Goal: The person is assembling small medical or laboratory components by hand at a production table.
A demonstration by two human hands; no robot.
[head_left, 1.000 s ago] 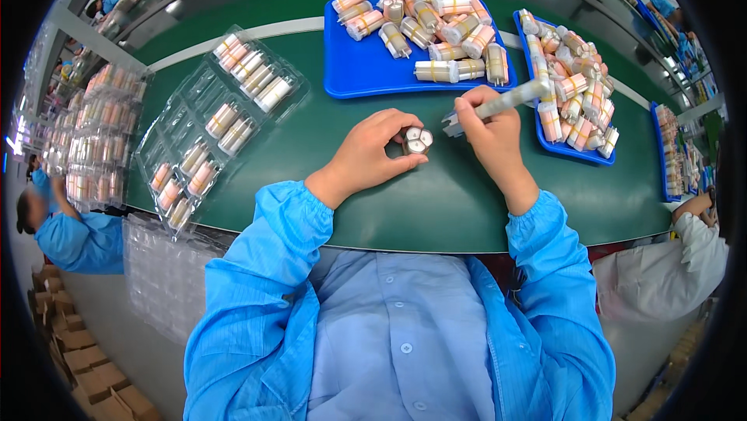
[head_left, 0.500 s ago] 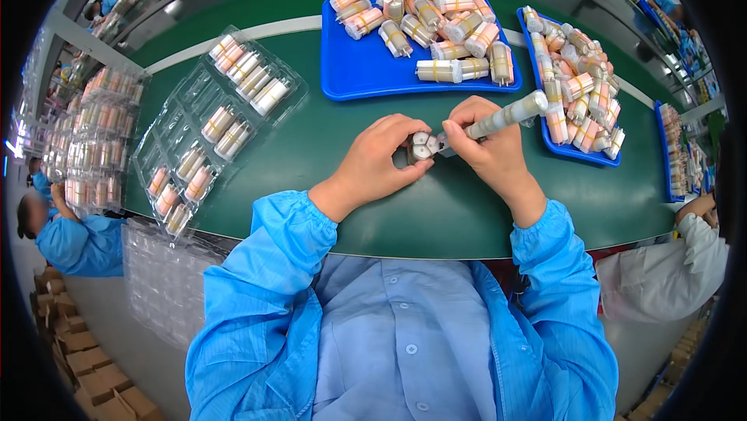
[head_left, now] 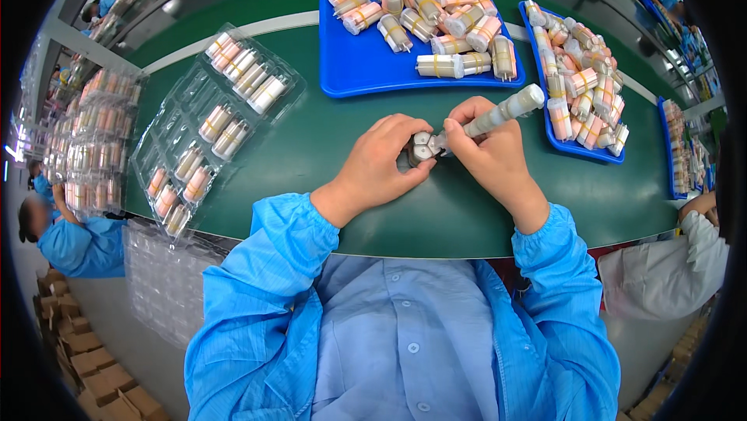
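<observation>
Two curled grips [head_left: 379,158] [head_left: 495,153]: cylinder bundle [head_left: 422,145], tool [head_left: 510,108]

Factory workshop — green workbench [head_left: 599,199], blue parts trays [head_left: 358,67], cardboard boxes [head_left: 101,382], blue-smocked co-worker [head_left: 85,248]

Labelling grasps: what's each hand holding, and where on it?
Left hand: a cylinder bundle, gripped around its sides. Right hand: a pen-like tool, gripped toward its tip.

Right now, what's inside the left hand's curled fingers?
The left hand holds a cylinder bundle, round ends toward the camera. The right hand's pale tool reaches its edge. Fingers cover part of its sides; its base is hidden.
</observation>
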